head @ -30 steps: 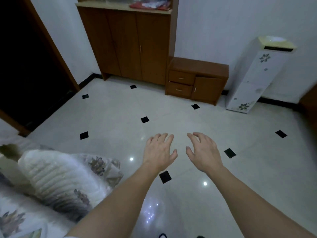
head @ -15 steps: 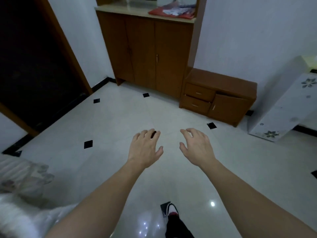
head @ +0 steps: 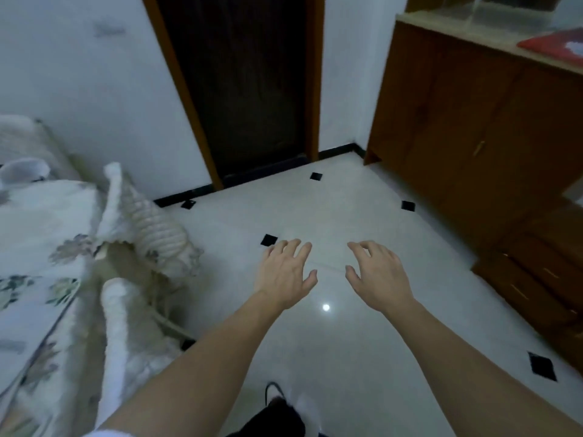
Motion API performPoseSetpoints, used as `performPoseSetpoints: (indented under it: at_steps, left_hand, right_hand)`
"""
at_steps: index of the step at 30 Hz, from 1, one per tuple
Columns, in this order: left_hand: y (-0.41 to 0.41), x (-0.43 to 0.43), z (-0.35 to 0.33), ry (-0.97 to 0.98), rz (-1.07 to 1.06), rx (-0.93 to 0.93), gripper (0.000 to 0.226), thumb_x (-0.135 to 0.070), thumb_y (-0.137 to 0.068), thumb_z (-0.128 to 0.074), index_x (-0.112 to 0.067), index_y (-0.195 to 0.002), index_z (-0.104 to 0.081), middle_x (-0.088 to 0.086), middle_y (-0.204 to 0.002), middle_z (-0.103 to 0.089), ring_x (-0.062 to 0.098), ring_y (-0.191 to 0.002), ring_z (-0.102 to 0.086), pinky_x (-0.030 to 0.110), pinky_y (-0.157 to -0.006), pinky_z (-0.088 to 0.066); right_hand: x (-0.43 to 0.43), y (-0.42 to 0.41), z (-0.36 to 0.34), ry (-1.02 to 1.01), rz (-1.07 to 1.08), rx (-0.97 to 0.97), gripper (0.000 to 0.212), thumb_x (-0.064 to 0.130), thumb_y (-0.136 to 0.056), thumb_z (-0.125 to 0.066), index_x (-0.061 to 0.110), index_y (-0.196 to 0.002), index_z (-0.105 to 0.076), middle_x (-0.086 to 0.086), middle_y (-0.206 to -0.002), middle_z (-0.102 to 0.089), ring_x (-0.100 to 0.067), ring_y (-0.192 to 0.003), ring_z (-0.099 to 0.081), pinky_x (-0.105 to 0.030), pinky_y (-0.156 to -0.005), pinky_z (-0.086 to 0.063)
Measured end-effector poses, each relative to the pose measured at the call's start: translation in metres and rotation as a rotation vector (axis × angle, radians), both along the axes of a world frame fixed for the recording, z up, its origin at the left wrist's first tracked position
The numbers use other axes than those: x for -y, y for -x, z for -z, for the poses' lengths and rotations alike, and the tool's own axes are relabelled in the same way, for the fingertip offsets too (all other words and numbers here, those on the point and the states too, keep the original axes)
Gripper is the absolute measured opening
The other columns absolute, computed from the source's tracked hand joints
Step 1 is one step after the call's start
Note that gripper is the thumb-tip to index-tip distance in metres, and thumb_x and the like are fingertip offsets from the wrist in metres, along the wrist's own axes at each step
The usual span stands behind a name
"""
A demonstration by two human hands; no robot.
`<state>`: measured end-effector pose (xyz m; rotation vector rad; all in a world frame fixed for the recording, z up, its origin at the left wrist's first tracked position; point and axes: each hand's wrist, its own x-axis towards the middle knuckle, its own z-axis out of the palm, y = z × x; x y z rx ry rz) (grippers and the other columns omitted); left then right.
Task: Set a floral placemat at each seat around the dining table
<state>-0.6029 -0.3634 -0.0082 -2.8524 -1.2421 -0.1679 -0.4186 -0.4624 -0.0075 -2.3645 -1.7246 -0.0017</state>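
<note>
I hold my left hand [head: 284, 272] and right hand [head: 377, 275] out over the tiled floor [head: 362, 216], palms down. Fingers on both are loosely spread, gripping nothing.

Dim, bluish, motion-blurred; lamp glare on floor [head: 326, 307].

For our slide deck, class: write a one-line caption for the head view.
Holding nothing, left hand and right hand stretch out over the white tiled floor.
</note>
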Motion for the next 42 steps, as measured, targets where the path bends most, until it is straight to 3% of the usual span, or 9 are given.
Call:
performPoseSetpoints:
  at_steps: [8, 16, 24, 29, 34, 42]
  left_hand:
    - [0.067, -0.101, 0.012, 0.003, -0.275, 0.026, 0.055, -0.054, -0.090, -0.043, -0.022, -0.135, -0.046, 0.001, -0.135, -0.055, 0.024, -0.120, -0.052, 0.040, -0.097, -0.041]
    - [0.150, -0.269, -0.004, -0.026, -0.473, 0.100, 0.056, -0.054, -0.092, -0.040, -0.022, -0.138, -0.044, 0.002, -0.140, -0.052, 0.024, -0.123, -0.049, 0.041, -0.097, -0.042]
    - [0.241, -0.358, -0.008, -0.056, -0.679, 0.180, 0.055, -0.053, -0.088, -0.042, -0.020, -0.130, -0.052, 0.000, -0.128, -0.060, 0.023, -0.114, -0.056, 0.040, -0.091, -0.048]
    - [0.328, -0.374, 0.003, -0.036, -0.894, 0.196, 0.054, -0.056, -0.088, -0.037, -0.024, -0.130, -0.050, -0.002, -0.128, -0.059, 0.024, -0.114, -0.054, 0.041, -0.092, -0.048]
    - [0.411, -0.354, 0.014, -0.017, -1.212, 0.211, 0.054, -0.053, -0.090, -0.037, -0.025, -0.134, -0.049, -0.001, -0.136, -0.055, 0.023, -0.123, -0.050, 0.042, -0.099, -0.044]
    - [0.501, -0.297, 0.036, 0.123, -1.695, 0.173, 0.059, -0.055, -0.093, -0.037, -0.025, -0.144, -0.040, -0.001, -0.146, -0.047, 0.023, -0.131, -0.043, 0.041, -0.104, -0.041]
  right_hand:
    - [-0.154, 0.050, 0.010, 0.009, -0.291, -0.029, 0.043, 0.031, -0.087, -0.061, 0.016, -0.128, -0.058, -0.007, -0.120, -0.062, -0.029, -0.110, -0.059, -0.043, -0.096, -0.045]
    - [-0.339, 0.110, -0.016, 0.036, -0.451, 0.080, 0.046, 0.036, -0.095, -0.048, 0.021, -0.138, -0.048, -0.003, -0.134, -0.054, -0.023, -0.122, -0.050, -0.038, -0.104, -0.037]
    - [-0.477, 0.224, -0.037, 0.007, -0.680, 0.081, 0.048, 0.037, -0.096, -0.046, 0.021, -0.142, -0.044, -0.002, -0.137, -0.052, -0.022, -0.124, -0.048, -0.037, -0.103, -0.038]
    - [-0.537, 0.317, -0.034, 0.004, -0.883, 0.064, 0.047, 0.037, -0.096, -0.046, 0.023, -0.141, -0.044, -0.001, -0.138, -0.052, -0.020, -0.126, -0.047, -0.038, -0.105, -0.037]
    - [-0.567, 0.433, -0.021, -0.011, -1.189, 0.000, 0.040, 0.031, -0.090, -0.056, 0.018, -0.129, -0.056, -0.005, -0.122, -0.060, -0.025, -0.107, -0.057, -0.040, -0.088, -0.047]
    - [-0.587, 0.591, 0.024, 0.097, -1.648, -0.024, 0.043, 0.030, -0.089, -0.056, 0.015, -0.130, -0.056, -0.010, -0.118, -0.062, -0.029, -0.102, -0.060, -0.041, -0.083, -0.051]
